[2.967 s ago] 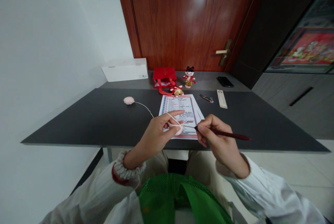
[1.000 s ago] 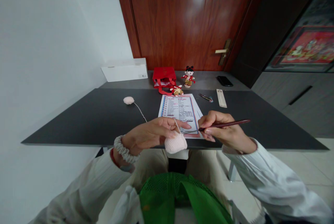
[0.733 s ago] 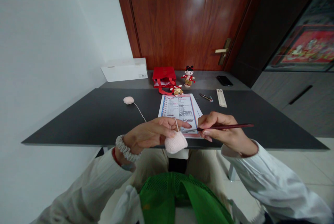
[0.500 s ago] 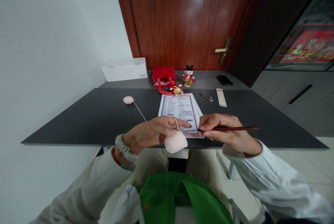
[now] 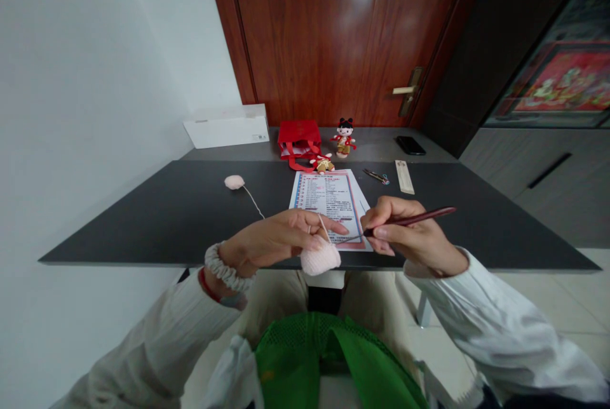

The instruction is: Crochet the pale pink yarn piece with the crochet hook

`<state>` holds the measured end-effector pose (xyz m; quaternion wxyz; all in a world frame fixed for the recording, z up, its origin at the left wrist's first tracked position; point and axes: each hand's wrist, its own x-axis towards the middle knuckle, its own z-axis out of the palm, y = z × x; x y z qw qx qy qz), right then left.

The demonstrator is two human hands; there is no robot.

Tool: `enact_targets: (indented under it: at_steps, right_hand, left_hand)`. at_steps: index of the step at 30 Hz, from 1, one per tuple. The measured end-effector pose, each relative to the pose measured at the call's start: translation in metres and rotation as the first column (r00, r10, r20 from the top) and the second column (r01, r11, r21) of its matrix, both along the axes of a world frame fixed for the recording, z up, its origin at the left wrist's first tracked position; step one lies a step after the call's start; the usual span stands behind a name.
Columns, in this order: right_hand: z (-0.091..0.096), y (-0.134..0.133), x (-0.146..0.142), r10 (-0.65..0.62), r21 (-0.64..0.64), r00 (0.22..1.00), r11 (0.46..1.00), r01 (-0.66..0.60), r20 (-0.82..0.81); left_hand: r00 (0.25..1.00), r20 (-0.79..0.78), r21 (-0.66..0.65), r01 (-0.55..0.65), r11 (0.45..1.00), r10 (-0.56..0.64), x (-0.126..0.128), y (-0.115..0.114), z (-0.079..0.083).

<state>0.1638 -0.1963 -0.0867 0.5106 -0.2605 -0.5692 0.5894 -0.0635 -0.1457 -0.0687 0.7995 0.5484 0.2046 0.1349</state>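
My left hand (image 5: 279, 241) pinches a small pale pink crocheted piece (image 5: 320, 259) that hangs below its fingers at the table's near edge. A thin strand of yarn runs over the fingers and back across the table to a little pink yarn ball (image 5: 234, 182). My right hand (image 5: 405, 236) is closed on a dark red crochet hook (image 5: 413, 218); its metal tip points left toward the pink piece. Both hands are close together in front of a printed instruction sheet (image 5: 330, 200).
On the dark table (image 5: 143, 218) lie a ruler-like strip (image 5: 405, 177), a small metal tool (image 5: 377, 176), a phone (image 5: 410, 145), a red bag (image 5: 300, 140), two small dolls (image 5: 344, 138) and a white box (image 5: 227, 126). A wooden door stands behind. A green mesh item (image 5: 328, 358) rests on my lap.
Since three seconds ago my left hand turned palm down, so the pink piece hangs below the fingers. The hook's handle tilted up, levelled out, then rose again.
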Motion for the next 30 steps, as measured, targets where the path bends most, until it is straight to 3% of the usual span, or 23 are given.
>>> enact_targets:
  at_steps: [3, 6, 9, 12, 17, 22, 30]
  right_hand:
    - [-0.001, 0.003, -0.005, 0.037, -0.158, 0.993, 0.986, -0.055, -0.116]
    - [-0.003, 0.007, -0.010, 0.053, -0.260, 0.976, 0.959, -0.108, -0.209]
    - [-0.003, 0.007, -0.017, 0.012, -0.270, 0.961, 0.959, -0.089, -0.276]
    - [-0.001, 0.003, -0.024, -0.073, -0.244, 0.950, 0.970, -0.003, -0.303]
    - [0.002, -0.004, -0.024, -0.170, -0.119, 0.967, 0.982, 0.149, -0.192]
    - [0.000, -0.003, -0.014, -0.190, 0.076, 0.982, 0.979, 0.190, -0.002]
    - [-0.001, -0.013, -0.015, -0.397, 0.318, 0.892, 0.892, 0.320, 0.215]
  left_hand:
    - [0.994, -0.039, 0.113, -0.097, 0.989, 0.102, 0.001, -0.003, 0.001]
    - [0.966, -0.039, 0.283, -0.235, 0.930, 0.256, 0.004, -0.007, 0.002]
    - [0.934, 0.000, 0.396, -0.329, 0.857, 0.358, 0.008, -0.010, 0.004]
    - [0.912, 0.002, 0.416, -0.374, 0.829, 0.411, 0.011, -0.012, 0.005]
    - [0.894, -0.001, 0.392, -0.412, 0.823, 0.448, 0.014, -0.015, 0.005]
    - [0.882, -0.022, 0.413, -0.420, 0.808, 0.470, 0.014, -0.015, 0.006]
    - [0.855, -0.005, 0.538, -0.435, 0.722, 0.519, 0.016, -0.016, 0.008]
